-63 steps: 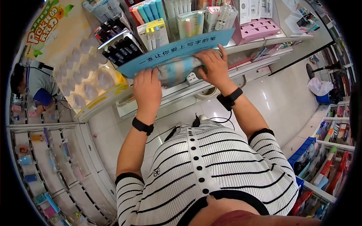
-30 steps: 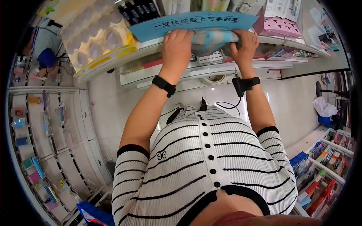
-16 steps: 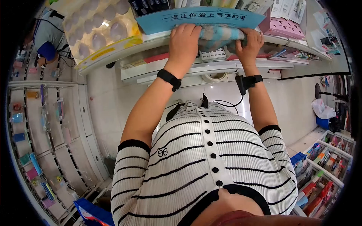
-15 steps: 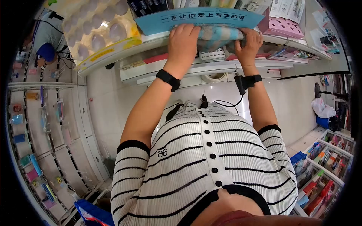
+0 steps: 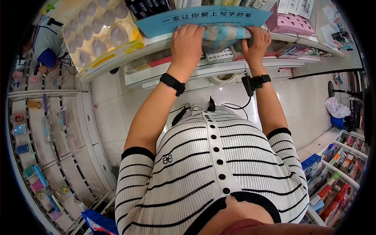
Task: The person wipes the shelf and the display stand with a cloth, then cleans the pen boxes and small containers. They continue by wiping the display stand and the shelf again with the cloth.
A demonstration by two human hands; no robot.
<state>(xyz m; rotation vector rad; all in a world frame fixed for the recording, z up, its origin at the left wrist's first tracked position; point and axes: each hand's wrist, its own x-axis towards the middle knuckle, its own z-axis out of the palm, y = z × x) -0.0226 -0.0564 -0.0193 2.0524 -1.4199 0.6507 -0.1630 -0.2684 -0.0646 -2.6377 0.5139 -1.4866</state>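
Observation:
A blue-and-grey checked cloth [image 5: 224, 36] lies bunched along the shelf's front edge, just under the blue sign with Chinese writing [image 5: 207, 17]. My left hand [image 5: 188, 46] has its fingers curled over the cloth's left end. At the other end, my right hand [image 5: 256, 46] grips the cloth between fingers and thumb. Both hands wear black wrist straps, and a cabled black device sits at the right one. My fingertips are partly hidden by the cloth and the shelf edge.
Left of the sign stands a yellow display box with clear round domes [image 5: 102, 35]. A pink box [image 5: 293, 24] is to the right. Below runs a lower shelf [image 5: 156, 74]. Another person [image 5: 49, 47] is at the far left beside wall racks. Goods bins [image 5: 333, 176] stand at the right.
The view has shifted slightly, and both hands appear a little farther left. The cloth's folds have changed slightly between them; both hands keep hold of it.

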